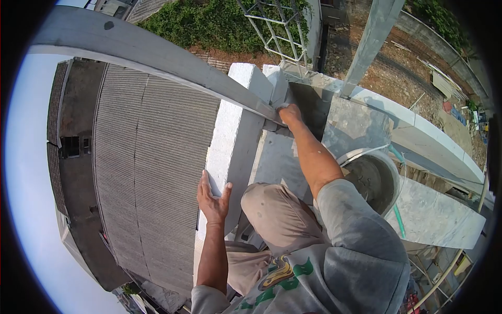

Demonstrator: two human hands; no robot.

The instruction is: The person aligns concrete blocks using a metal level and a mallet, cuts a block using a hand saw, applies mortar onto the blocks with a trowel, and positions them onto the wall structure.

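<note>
My left hand lies on a white lightweight block in the low wall. Its fingers are spread, with the thumb apart. My right hand is farther forward, closed, beside the foot of a grey metal beam and near another white block. Whatever is in its fingers is too hidden to name. To the right of my right arm stands a bucket with grey mortar inside and a thin handle over its rim.
A corrugated roof lies below on the left, beyond the wall. On the right a grey post rises beside a pale curved ledge. A lattice tower stands ahead. Green hose-like pieces are beside the bucket. The ground lies far below.
</note>
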